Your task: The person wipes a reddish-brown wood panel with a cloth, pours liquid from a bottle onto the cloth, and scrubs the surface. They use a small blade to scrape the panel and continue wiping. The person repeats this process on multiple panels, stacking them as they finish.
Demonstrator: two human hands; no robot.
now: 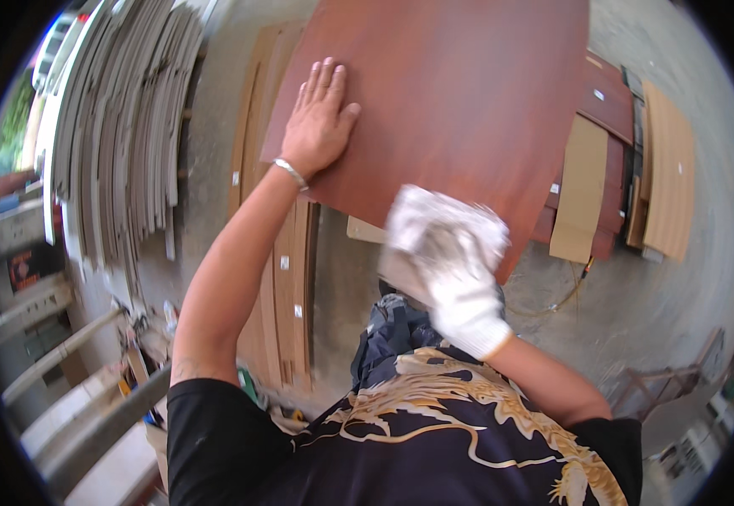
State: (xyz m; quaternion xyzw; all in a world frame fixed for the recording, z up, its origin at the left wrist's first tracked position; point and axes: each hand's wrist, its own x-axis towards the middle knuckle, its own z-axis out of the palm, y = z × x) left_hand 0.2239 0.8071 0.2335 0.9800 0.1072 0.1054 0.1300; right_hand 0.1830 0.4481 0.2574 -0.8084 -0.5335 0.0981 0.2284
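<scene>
A large reddish-brown wooden panel point(434, 101) lies in front of me, its near edge close to my body. My bare left hand point(320, 118), with a bracelet at the wrist, rests flat on the panel's left side, fingers stretched out. In a white knit glove, my right hand point(464, 291) presses a crumpled white cloth point(417, 211) at the panel's near right edge. Both the glove and the cloth are smeared by motion. The gloved fingers are curled over the cloth and partly hidden in its folds.
Long grey strips point(122, 126) are stacked at the left. Brown boards point(278, 295) lie beneath and left of the panel. More panels and a tan board point(582, 190) stand to the right, with a thin hose point(565, 299) on the floor. Rails point(63, 354) and clutter fill the lower left.
</scene>
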